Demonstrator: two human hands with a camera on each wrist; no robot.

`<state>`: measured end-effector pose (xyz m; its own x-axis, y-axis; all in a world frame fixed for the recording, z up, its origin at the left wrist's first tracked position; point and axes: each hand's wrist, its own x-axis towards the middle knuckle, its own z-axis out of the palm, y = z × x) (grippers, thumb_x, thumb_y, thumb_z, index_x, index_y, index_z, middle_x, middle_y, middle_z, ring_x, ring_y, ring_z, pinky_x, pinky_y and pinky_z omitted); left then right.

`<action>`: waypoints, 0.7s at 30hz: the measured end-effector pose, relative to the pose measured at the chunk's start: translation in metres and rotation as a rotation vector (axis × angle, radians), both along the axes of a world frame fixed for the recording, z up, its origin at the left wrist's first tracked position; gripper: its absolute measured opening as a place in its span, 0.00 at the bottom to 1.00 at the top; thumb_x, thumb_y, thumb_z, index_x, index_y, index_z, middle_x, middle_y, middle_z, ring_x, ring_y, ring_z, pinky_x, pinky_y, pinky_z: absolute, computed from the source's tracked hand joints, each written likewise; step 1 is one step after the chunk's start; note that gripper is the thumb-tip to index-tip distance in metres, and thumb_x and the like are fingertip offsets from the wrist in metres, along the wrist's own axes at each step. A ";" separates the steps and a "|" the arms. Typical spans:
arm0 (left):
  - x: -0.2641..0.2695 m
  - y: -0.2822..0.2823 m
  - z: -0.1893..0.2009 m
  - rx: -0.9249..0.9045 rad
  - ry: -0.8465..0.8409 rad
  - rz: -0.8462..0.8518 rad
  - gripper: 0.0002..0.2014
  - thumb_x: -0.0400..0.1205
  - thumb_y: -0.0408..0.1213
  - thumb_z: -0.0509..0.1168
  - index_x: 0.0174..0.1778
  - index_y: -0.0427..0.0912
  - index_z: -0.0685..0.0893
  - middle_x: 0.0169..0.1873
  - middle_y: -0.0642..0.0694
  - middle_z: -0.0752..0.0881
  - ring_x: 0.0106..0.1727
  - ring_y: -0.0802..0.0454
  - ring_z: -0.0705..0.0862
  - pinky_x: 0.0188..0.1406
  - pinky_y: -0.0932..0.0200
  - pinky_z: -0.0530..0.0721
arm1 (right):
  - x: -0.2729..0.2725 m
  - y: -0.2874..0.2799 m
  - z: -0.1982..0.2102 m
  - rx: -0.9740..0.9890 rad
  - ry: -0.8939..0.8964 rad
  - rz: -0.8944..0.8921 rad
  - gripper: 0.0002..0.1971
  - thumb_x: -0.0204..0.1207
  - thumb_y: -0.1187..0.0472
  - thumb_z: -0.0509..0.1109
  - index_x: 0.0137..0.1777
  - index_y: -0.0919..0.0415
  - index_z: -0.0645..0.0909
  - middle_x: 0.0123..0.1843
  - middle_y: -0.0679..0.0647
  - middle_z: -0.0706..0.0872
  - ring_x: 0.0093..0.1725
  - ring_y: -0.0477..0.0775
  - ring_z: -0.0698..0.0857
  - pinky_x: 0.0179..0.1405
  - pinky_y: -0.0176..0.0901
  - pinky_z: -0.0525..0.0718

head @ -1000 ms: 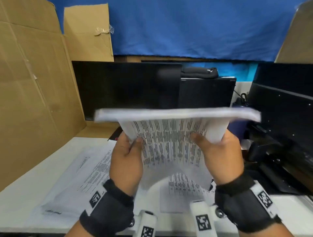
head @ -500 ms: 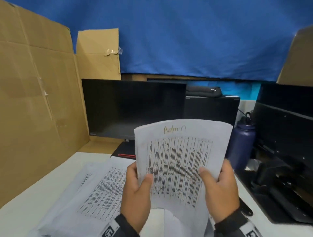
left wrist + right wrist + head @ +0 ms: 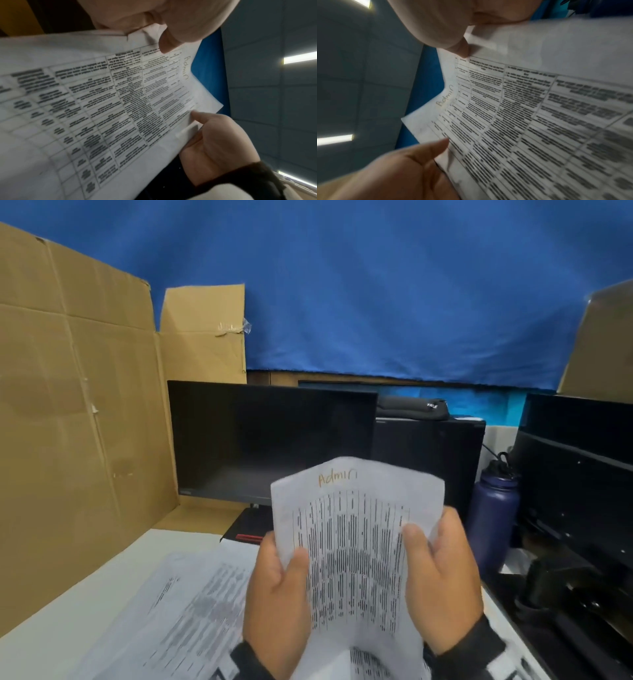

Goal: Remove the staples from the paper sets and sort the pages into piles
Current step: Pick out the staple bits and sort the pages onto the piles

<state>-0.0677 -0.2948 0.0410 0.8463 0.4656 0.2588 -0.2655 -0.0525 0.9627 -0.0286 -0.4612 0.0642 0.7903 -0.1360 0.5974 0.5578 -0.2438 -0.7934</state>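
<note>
1. Head view: you hold one printed paper set (image 3: 356, 542), marked "Admin" in handwriting at its top, upright between your left hand (image 3: 277, 594) and right hand (image 3: 442, 583), above the white table (image 3: 102, 577).
2. Both hands are closed on the set: each thumb presses its printed face near a side edge, with the fingers hidden behind the sheets.
3. By the look of it, you are at the checking step, reading the label before the staple comes out; no staple can be made out in any view.
4. Next you will likely need to find the stapled corner and free one hand to work it loose.
5. More printed pages (image 3: 178, 611) lie flat on the table just left of and below your left hand.
</note>
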 end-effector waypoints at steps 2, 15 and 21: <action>0.004 -0.001 -0.004 -0.023 0.039 0.019 0.11 0.90 0.43 0.60 0.60 0.68 0.79 0.49 0.62 0.91 0.53 0.60 0.88 0.49 0.56 0.84 | -0.004 0.004 -0.008 -0.025 -0.001 -0.023 0.06 0.85 0.63 0.63 0.56 0.50 0.76 0.47 0.38 0.87 0.49 0.27 0.83 0.38 0.21 0.76; 0.010 0.020 -0.011 -0.121 0.127 -0.077 0.12 0.86 0.29 0.68 0.57 0.51 0.89 0.42 0.64 0.95 0.53 0.61 0.90 0.46 0.65 0.79 | 0.009 -0.006 -0.021 0.131 0.145 -0.030 0.12 0.79 0.68 0.71 0.50 0.48 0.79 0.44 0.42 0.90 0.45 0.45 0.88 0.37 0.39 0.77; 0.008 0.023 -0.016 0.097 0.077 -0.044 0.10 0.89 0.43 0.65 0.59 0.60 0.89 0.50 0.67 0.93 0.56 0.63 0.90 0.55 0.59 0.85 | 0.013 -0.010 -0.021 0.093 0.145 0.040 0.15 0.77 0.70 0.69 0.51 0.46 0.83 0.46 0.30 0.90 0.46 0.32 0.88 0.46 0.38 0.82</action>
